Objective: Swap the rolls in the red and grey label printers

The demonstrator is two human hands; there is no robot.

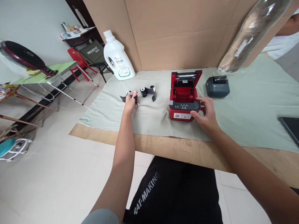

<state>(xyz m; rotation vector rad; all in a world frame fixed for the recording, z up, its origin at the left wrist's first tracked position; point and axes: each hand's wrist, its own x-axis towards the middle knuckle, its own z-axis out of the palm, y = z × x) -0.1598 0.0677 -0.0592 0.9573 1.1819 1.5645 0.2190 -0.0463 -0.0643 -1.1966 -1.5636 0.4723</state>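
Note:
A red label printer stands on the cloth with its lid raised and its red inner compartment in view. My right hand grips the printer's right side, thumb at the front corner and fingers along the edge. To the left, my left hand closes on a roll of black ribbon, partly hidden by the fingers, with loose black ends sticking out on both sides. Just right of that hand lies another black ribbon, partly unwound between two white-cored rolls.
A dark grey printer sits right of the red one. A white detergent bottle and a clear plastic-wrapped bundle stand against the cardboard. A dark flat device lies far right. Part of another person shows upper right.

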